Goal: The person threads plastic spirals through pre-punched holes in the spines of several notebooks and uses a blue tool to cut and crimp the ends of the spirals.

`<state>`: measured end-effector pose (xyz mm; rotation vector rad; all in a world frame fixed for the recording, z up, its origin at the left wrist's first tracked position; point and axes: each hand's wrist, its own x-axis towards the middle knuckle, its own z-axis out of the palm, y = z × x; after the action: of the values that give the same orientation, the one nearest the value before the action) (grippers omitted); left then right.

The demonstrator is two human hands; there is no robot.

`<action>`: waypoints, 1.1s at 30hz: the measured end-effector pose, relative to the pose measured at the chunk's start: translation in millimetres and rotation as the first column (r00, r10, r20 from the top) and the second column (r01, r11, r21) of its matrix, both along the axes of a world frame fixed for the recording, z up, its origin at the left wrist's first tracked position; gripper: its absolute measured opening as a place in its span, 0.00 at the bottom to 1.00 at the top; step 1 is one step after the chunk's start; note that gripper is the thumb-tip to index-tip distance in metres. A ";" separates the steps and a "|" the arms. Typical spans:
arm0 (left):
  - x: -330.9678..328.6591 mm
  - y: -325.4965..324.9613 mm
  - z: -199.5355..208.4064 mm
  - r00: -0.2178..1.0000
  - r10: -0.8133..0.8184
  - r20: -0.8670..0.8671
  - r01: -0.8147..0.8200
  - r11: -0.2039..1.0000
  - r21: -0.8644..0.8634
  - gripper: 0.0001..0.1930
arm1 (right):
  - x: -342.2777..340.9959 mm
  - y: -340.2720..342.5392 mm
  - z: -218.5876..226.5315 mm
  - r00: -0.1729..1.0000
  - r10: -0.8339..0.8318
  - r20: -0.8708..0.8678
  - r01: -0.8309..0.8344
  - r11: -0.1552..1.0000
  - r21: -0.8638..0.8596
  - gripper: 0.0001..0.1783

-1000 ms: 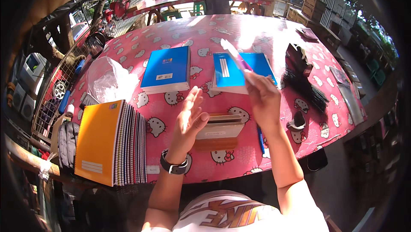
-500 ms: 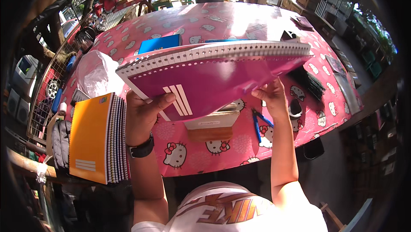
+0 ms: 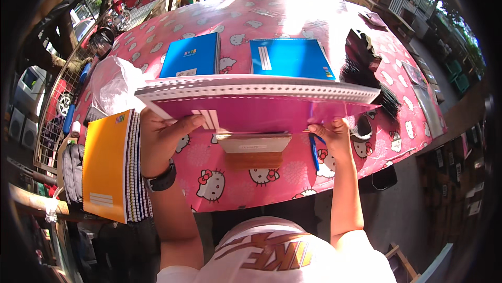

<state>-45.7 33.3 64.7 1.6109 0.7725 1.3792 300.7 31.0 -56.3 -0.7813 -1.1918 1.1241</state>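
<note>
A purple-covered notebook [image 3: 261,114] is held up off the table, tilted so its far edge faces up. Along that edge runs a row of punched holes through white pages, with no coil visible in them. My left hand [image 3: 161,139] grips its left end, thumb on the cover by the white stripes. My right hand [image 3: 335,135] pinches the lower right edge. Below the notebook stands a small wooden block [image 3: 253,160] with a pale labelled top, partly hidden. A blue pen [image 3: 314,153] lies beside my right hand.
Two blue notebooks [image 3: 189,55] lie farther back on the pink patterned table [image 3: 240,191]. Black binding coils [image 3: 388,101] are heaped at the right. At the left sit a stack of orange spiral notebooks [image 3: 106,170] and a clear plastic bag [image 3: 116,87].
Both hands have lowered the purple notebook and tipped it flatter, so less of its cover shows. The blue notebooks behind it are now more visible.
</note>
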 end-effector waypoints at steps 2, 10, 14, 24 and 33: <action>-3.3 2.4 -15.7 0.993 0.086 -0.083 -0.089 0.995 -0.036 0.12 | -2.0 1.9 -13.7 0.998 0.037 0.050 -0.029 0.986 -0.163 0.15; 2.2 -2.2 -113.1 0.884 0.340 0.322 -0.279 0.935 -0.219 0.27 | -67.7 -24.1 -22.5 0.998 -0.059 0.020 0.059 0.998 -0.008 0.32; -25.6 13.6 -102.3 0.874 0.363 0.323 -0.307 0.928 -0.212 0.27 | -46.3 -26.5 -14.3 0.912 0.241 0.331 -0.235 0.970 -0.058 0.41; -6.2 30.2 -72.6 0.778 0.470 0.417 -0.424 0.882 -0.203 0.12 | 211.7 117.2 -39.4 -0.244 -0.264 0.933 0.543 0.760 0.357 0.15; 29.7 3.3 -44.7 0.403 0.900 -0.165 -0.771 0.431 0.469 0.31 | 262.2 137.0 -23.4 0.140 -0.682 0.718 0.342 0.714 0.611 0.20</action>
<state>-16.0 36.7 20.0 1.8502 1.9367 1.9826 562.9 168.1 -79.7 -1.5455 -1.7366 -0.3056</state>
